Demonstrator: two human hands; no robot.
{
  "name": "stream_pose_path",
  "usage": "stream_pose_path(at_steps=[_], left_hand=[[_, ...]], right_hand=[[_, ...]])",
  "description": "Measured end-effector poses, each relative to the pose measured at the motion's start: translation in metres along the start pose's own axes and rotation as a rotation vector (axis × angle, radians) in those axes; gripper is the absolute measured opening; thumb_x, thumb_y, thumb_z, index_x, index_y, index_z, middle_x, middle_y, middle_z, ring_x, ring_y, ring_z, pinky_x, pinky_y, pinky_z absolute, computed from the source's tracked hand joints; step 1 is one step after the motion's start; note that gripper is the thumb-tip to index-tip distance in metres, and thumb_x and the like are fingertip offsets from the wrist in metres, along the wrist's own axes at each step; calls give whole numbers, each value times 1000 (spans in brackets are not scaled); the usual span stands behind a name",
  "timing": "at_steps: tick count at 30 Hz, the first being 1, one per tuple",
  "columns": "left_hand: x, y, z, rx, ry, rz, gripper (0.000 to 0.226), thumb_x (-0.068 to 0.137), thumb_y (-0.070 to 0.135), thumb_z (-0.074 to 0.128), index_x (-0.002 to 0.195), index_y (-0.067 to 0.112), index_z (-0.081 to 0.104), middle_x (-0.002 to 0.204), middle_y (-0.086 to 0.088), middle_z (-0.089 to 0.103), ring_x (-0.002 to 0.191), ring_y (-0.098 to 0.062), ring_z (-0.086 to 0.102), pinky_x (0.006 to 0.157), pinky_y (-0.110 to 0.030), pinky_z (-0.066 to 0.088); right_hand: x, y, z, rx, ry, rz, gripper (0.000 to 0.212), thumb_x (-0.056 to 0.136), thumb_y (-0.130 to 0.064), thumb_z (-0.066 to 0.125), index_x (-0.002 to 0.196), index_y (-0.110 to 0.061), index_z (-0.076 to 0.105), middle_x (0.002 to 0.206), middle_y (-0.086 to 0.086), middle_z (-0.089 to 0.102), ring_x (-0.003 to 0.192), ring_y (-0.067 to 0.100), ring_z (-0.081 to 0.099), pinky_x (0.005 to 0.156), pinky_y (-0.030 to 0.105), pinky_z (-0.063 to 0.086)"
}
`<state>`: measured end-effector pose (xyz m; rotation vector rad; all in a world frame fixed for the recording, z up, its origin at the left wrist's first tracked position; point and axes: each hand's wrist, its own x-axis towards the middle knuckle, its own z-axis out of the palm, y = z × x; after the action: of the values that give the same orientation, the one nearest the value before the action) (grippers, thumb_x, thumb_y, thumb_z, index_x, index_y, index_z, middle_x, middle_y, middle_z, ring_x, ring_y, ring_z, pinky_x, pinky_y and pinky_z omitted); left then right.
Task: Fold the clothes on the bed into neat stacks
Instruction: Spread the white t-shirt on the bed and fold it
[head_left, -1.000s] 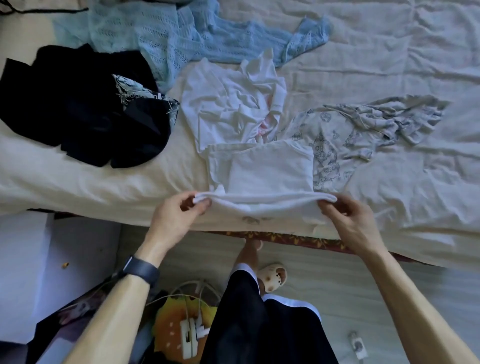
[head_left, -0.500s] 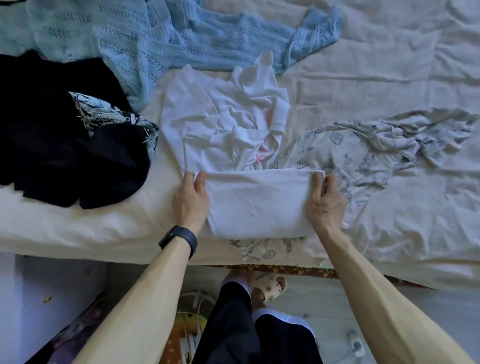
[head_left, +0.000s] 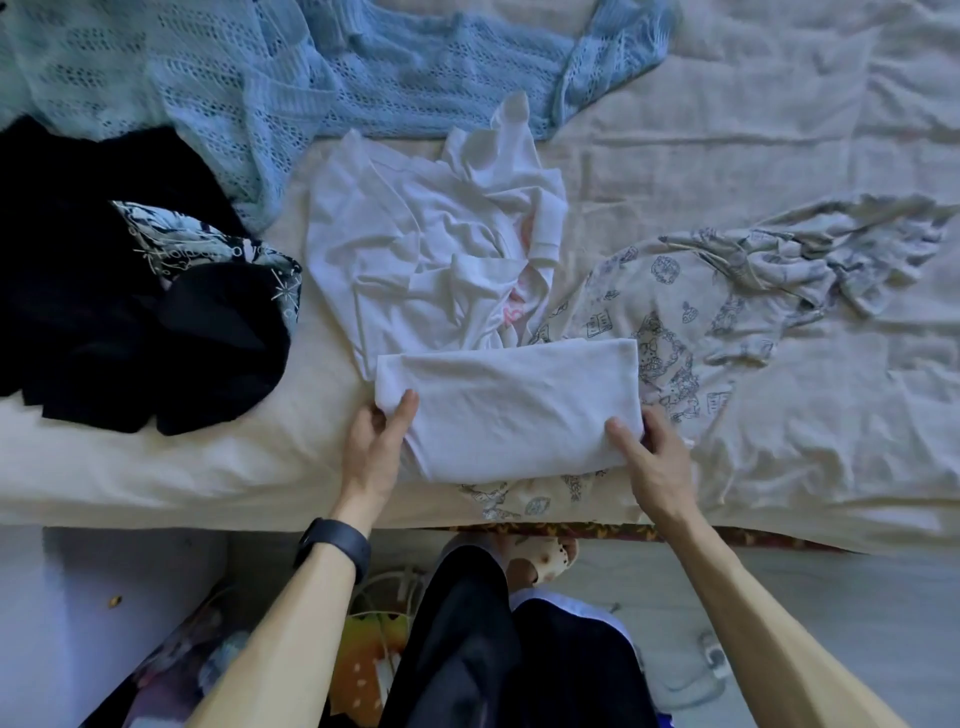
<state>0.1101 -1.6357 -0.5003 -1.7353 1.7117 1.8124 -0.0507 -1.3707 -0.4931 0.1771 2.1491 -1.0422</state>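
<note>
Bed: cream sheet, creased, carrying every item below.

Blue knit garment: lying spread across the far side, unfolded.

Black clothes pile: slumping at the left with a patterned scrap showing in it, unfolded.

Printed garment: sprawling to the right, its near part running under the folded piece and hanging over the bed's edge.

Crumpled white garment: bunching in the middle, just behind the folded piece.

Folded white garment: lying as a flat rectangle at the near edge of the bed, on top of the printed one. A second ago its near hem was being lifted; half a second ago it was being laid over and pressed flat, so this piece is reading as finished.

Left hand: now taking the left edge, having drawn back from the far corner, with its thumb lying on top and its fingers tucking in at the side.

Right hand: doing likewise at the right edge, thumb on the cloth, fingers alongside and partly hidden.

Judgement: the grip is suggesting a lift aside to start a stack, with four items waiting.
</note>
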Motion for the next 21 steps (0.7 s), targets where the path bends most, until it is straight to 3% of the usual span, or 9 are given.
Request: stream_pose_path(at_steps=[2,5,7,9,11,14,17,19,21], left_hand=[[-6,-13,-3,102,-89,-29,57,70,77,64,92,25,72,89,15,76,87,-6,71,71,-22,52],[-11,-23,-8,333,9,-7,62,72,86,49,68,25,58,64,17,66,60,-5,61,57,-30,44],[-13,-21,-7,376,79,40,53,78,83,44,66,32,54,64,25,62,58,2,57,54,-29,37],[-15,-18,-3,388,94,48,50,80,81,43,70,33,54,67,30,61,63,7,57,55,-27,36],[-18,-19,2,366,101,14,52,82,78,46,73,28,55,67,22,64,65,2,59,56,-28,38],[-23,-21,3,343,133,-37,55,87,72,51,66,22,47,59,12,56,60,-7,54,56,-33,38],[-28,-21,6,290,154,-58,55,88,66,56,66,17,45,73,1,56,72,-20,53,62,-36,37],[-28,-18,8,138,167,-93,40,86,58,65,77,19,56,92,-1,65,85,-22,62,69,-35,47],[-29,-9,12,-40,167,-162,36,83,52,73,94,23,56,103,0,66,92,-18,66,71,-35,55]], right_hand=[[0,1,6,-88,55,-42,49,89,-58,54,77,-11,54,70,-3,49,63,12,42,59,35,33],[-1,5,7,-184,156,-84,52,98,-57,49,67,-17,37,60,-5,39,56,8,35,54,32,31],[-5,9,6,-283,189,-119,54,102,-58,45,68,-17,34,55,-4,41,51,9,38,50,28,29],[-8,14,7,-388,189,-88,53,104,-60,38,69,-20,35,57,-2,47,54,13,46,51,36,33],[-11,17,9,-429,190,-10,51,103,-62,33,70,-23,37,63,3,51,65,31,52,59,40,37],[-14,16,10,-442,188,37,54,100,-68,29,74,-24,44,73,9,60,76,33,59,72,44,48],[-15,15,5,-380,179,21,49,97,-70,36,84,-26,54,83,1,64,80,24,60,75,41,48],[-14,14,3,-246,158,1,38,93,-68,48,90,-31,54,90,-9,64,85,12,61,73,33,46],[-11,11,-3,-188,126,10,33,91,-69,53,97,-36,54,94,-18,63,90,-2,60,71,20,42]])
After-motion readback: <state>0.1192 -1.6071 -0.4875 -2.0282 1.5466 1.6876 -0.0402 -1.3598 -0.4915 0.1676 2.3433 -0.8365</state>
